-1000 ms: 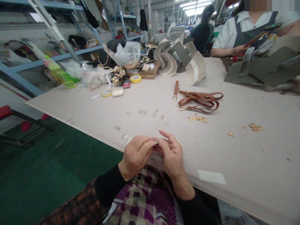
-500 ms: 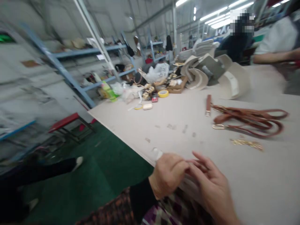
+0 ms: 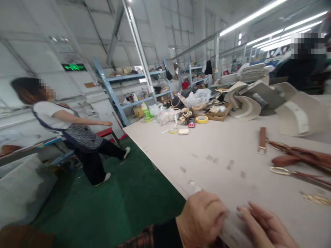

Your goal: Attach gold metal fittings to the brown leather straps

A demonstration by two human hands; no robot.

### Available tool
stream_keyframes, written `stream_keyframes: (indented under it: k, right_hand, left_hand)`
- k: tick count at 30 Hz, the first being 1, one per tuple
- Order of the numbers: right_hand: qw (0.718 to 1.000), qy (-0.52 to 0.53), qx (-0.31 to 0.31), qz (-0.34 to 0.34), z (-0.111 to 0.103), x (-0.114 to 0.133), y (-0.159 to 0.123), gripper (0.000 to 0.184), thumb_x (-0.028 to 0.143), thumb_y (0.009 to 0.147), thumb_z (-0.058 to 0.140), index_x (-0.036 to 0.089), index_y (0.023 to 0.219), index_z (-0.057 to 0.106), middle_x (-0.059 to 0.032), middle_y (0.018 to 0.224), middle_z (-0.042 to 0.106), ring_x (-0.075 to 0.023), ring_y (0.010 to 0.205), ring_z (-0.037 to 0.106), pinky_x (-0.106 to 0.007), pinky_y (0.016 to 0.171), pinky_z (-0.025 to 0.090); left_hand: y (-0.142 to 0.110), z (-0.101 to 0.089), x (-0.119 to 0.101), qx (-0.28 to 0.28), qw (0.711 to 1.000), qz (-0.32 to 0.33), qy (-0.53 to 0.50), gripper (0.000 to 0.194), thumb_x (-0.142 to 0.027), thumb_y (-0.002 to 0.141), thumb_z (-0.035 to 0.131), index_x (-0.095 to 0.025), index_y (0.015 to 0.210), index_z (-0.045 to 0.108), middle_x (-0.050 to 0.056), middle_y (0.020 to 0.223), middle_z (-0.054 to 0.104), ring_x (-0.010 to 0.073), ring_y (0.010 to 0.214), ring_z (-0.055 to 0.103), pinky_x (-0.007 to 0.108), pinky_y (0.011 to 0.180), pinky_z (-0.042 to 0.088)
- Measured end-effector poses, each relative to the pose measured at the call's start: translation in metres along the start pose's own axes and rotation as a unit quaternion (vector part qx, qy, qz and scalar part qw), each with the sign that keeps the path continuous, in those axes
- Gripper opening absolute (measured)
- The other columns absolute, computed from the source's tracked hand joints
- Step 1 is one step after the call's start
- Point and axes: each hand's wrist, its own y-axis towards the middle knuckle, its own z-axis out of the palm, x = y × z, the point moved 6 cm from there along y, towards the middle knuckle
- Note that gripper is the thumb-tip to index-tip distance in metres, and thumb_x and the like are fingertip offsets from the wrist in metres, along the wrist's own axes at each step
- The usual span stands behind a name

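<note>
Low in the picture, near the table's front edge, my left hand is closed with its fingers curled in; whether anything is inside is hidden. A short gap to the right, my right hand pinches something small and pale, blurred, between thumb and fingertip. Brown leather straps with gold-coloured clasps lie on the table beyond my right hand. Beside them rests a short strap piece with a metal clip. Small gold-coloured metal pieces sit at the right edge.
A yellow tape roll, a white case and a plastic bag lie farther back. Curved grey-beige panels stand at the back right. On the left a person walks over the green floor. A red stool stands behind.
My view has swung left and up, so the straps and gold pieces shift right. A walking person has come into view. My hands, earlier touching at the fingertips, are now apart.
</note>
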Motion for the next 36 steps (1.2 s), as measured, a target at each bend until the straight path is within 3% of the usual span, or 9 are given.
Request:
stream_keyframes:
  k: [1, 4, 8, 13, 19, 25, 29, 33, 36]
  right_hand:
    - [1.000, -0.002, 0.004, 0.002, -0.002, 0.009, -0.005, 0.059, 0.053, 0.056, 0.089, 0.017, 0.098, 0.067, -0.0071, 0.084, 0.069, -0.0219, 0.071, 0.066, -0.028, 0.060, 0.057]
    - [0.992, 0.088, -0.018, -0.091, -0.018, 0.047, -0.013, 0.038, 0.043, 0.075, 0.081, 0.018, 0.097, 0.064, -0.0018, 0.082, 0.065, -0.0141, 0.070, 0.062, -0.026, 0.066, 0.053]
    - [0.975, 0.056, -0.087, -0.196, -0.066, 0.081, -0.013, 0.027, 0.030, 0.081, 0.078, 0.019, 0.103, 0.066, -0.0005, 0.085, 0.063, -0.0134, 0.072, 0.062, -0.028, 0.070, 0.052]
    - [0.959, 0.007, -0.200, -0.200, -0.134, 0.089, -0.016, 0.036, 0.032, 0.079, 0.081, 0.016, 0.108, 0.067, -0.0028, 0.092, 0.065, -0.0139, 0.075, 0.065, -0.031, 0.075, 0.055]
    - [0.939, -0.053, -0.266, -0.212, -0.181, 0.091, -0.031, 0.040, 0.034, 0.081, 0.079, 0.016, 0.113, 0.065, -0.0048, 0.097, 0.068, -0.0137, 0.075, 0.066, -0.029, 0.073, 0.054]
    - [0.940, -0.030, -0.273, -0.204, -0.202, 0.085, -0.044, 0.040, 0.033, 0.083, 0.077, 0.016, 0.116, 0.063, -0.0039, 0.094, 0.068, -0.0137, 0.075, 0.066, -0.028, 0.074, 0.052]
    - [0.942, 0.032, -0.267, -0.201, -0.204, 0.082, -0.043, 0.038, 0.030, 0.082, 0.078, 0.016, 0.115, 0.063, -0.0036, 0.094, 0.068, -0.0134, 0.074, 0.065, -0.028, 0.073, 0.052]
    - [0.934, 0.115, -0.270, -0.205, -0.206, 0.086, -0.041, 0.039, 0.027, 0.077, 0.080, 0.017, 0.110, 0.063, -0.0023, 0.090, 0.068, -0.0128, 0.071, 0.064, -0.028, 0.070, 0.053]
    - [0.928, 0.159, -0.272, -0.201, -0.208, 0.088, -0.041, 0.038, 0.028, 0.076, 0.079, 0.018, 0.108, 0.063, -0.0017, 0.089, 0.068, -0.0130, 0.071, 0.063, -0.030, 0.071, 0.054]
  left_hand:
    - [0.002, -0.006, -0.002, 0.021, 0.999, -0.020, -0.015, 0.011, -0.017, 0.093, 0.047, -0.018, 0.096, 0.058, 0.006, 0.084, 0.066, 0.0174, 0.076, 0.062, 0.030, 0.068, 0.052]
    - [-0.001, -0.014, 0.004, 0.069, 0.995, -0.067, -0.041, 0.014, -0.010, 0.093, 0.049, -0.018, 0.102, 0.057, 0.007, 0.095, 0.064, 0.0179, 0.088, 0.061, 0.029, 0.081, 0.051]
    - [-0.004, 0.004, 0.013, 0.136, 0.979, -0.109, -0.104, 0.012, -0.009, 0.094, 0.051, -0.018, 0.100, 0.055, 0.004, 0.095, 0.061, 0.0164, 0.090, 0.058, 0.028, 0.082, 0.047]
    - [0.010, 0.024, -0.014, 0.214, 0.960, -0.099, -0.153, 0.012, -0.009, 0.095, 0.049, -0.019, 0.089, 0.054, 0.001, 0.086, 0.058, 0.0152, 0.082, 0.054, 0.026, 0.074, 0.042]
    - [0.020, 0.056, -0.055, 0.249, 0.945, -0.052, -0.203, 0.012, -0.009, 0.095, 0.047, -0.018, 0.091, 0.053, 0.002, 0.089, 0.058, 0.0169, 0.084, 0.054, 0.028, 0.075, 0.044]
    - [0.028, 0.082, -0.108, 0.262, 0.949, 0.086, -0.150, 0.009, -0.011, 0.095, 0.049, -0.015, 0.096, 0.058, 0.006, 0.093, 0.061, 0.0208, 0.083, 0.055, 0.034, 0.074, 0.048]
    - [0.031, 0.091, -0.122, 0.258, 0.949, 0.138, -0.116, 0.011, -0.011, 0.094, 0.050, -0.014, 0.095, 0.061, 0.007, 0.090, 0.062, 0.0217, 0.080, 0.056, 0.036, 0.073, 0.050]
    - [0.038, 0.100, -0.122, 0.284, 0.941, 0.102, -0.154, 0.013, -0.012, 0.095, 0.050, -0.014, 0.100, 0.061, 0.008, 0.097, 0.063, 0.0219, 0.086, 0.057, 0.036, 0.076, 0.051]
    - [0.049, 0.117, -0.126, 0.338, 0.912, 0.049, -0.226, 0.021, -0.007, 0.090, 0.056, -0.016, 0.109, 0.059, 0.006, 0.103, 0.064, 0.0211, 0.095, 0.057, 0.035, 0.083, 0.051]
